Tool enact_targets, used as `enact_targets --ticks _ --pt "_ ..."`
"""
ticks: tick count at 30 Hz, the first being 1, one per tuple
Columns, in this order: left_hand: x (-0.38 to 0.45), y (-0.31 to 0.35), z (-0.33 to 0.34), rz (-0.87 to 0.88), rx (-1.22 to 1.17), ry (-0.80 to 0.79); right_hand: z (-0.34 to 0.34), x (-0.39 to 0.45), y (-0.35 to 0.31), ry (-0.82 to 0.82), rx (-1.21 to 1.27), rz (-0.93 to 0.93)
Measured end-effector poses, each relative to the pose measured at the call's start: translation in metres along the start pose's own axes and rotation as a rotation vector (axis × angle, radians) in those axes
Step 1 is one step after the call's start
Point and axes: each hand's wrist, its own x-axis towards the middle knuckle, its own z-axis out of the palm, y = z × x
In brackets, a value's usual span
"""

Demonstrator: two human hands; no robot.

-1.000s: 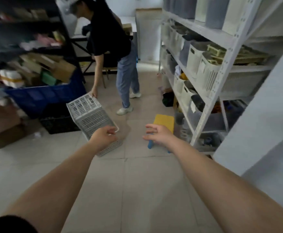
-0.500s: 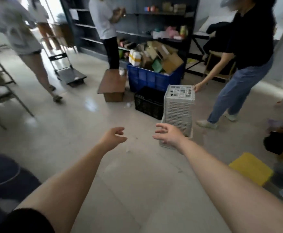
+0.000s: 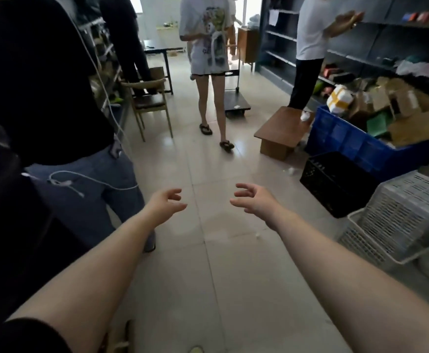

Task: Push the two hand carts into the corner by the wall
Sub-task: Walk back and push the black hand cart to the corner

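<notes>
One hand cart (image 3: pixel 237 101) with a dark flat deck and an upright metal handle stands far down the aisle, partly hidden behind a walking person's legs (image 3: pixel 214 110). I see no second cart. My left hand (image 3: pixel 163 206) and my right hand (image 3: pixel 255 200) are stretched out in front of me over the tiled floor, fingers apart and curled, holding nothing. Both hands are well short of the cart.
A person in black (image 3: pixel 55 110) stands close on my left. White baskets (image 3: pixel 399 217), a black crate (image 3: pixel 336 182), a blue bin (image 3: pixel 348 141) of boxes and a low wooden table (image 3: pixel 282 131) line the right. A wooden chair (image 3: pixel 149 103) stands left of the aisle.
My view has swung left, from the white shelving to the aisle. The cart now lies ahead beyond the walking person. My hands stay empty and outstretched.
</notes>
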Motion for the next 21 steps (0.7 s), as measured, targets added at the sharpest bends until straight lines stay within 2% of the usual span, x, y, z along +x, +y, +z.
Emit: enact_targets --ticks 8,21 --pt "0.058 -0.012 -0.008 -0.039 -0.005 0.046 0.018 0.081 -0.005 -0.089 -0.041 0.009" --pt "0.252 0.022 -0.047 -0.055 -0.033 0.020 0.008 0.273 -0.057 -0.061 -0.072 0.057"
